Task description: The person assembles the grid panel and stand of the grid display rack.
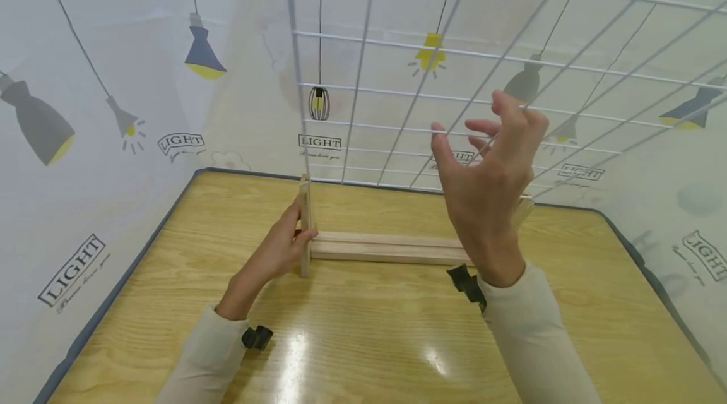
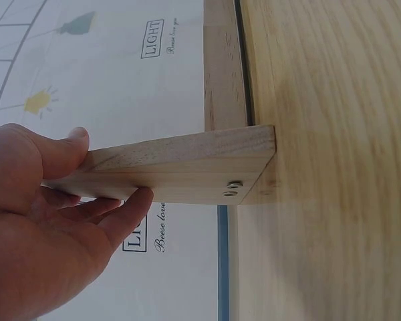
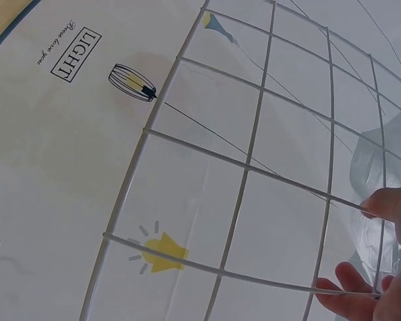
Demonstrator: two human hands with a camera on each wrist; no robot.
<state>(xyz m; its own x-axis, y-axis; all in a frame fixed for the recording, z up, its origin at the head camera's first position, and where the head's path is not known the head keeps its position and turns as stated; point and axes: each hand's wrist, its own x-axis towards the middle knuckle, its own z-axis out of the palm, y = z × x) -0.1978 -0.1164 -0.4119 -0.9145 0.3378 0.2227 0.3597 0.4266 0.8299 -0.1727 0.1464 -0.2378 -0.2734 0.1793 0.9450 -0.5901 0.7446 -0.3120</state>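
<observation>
A white wire grid panel (image 1: 369, 85) rises over the table, leaning toward the head camera, above a wooden frame. The frame has a long crossbar (image 1: 386, 248) and a short end board (image 1: 305, 227) on the left. My left hand (image 1: 281, 240) holds that end board, thumb on one side and fingers on the other. Two screw heads (image 2: 234, 186) show on the end board in the left wrist view. My right hand (image 1: 491, 170) is raised at the grid with bent fingers, its thumb and fingertips (image 3: 341, 284) hooked at the wires. It partly hides the frame's right end.
The wood-grain table (image 1: 363, 328) ends at a dark border along the back and sides. White walls (image 1: 244, 107) printed with lamps and LIGHT labels surround it. Black camera mounts (image 1: 257, 337) sit at both wrists.
</observation>
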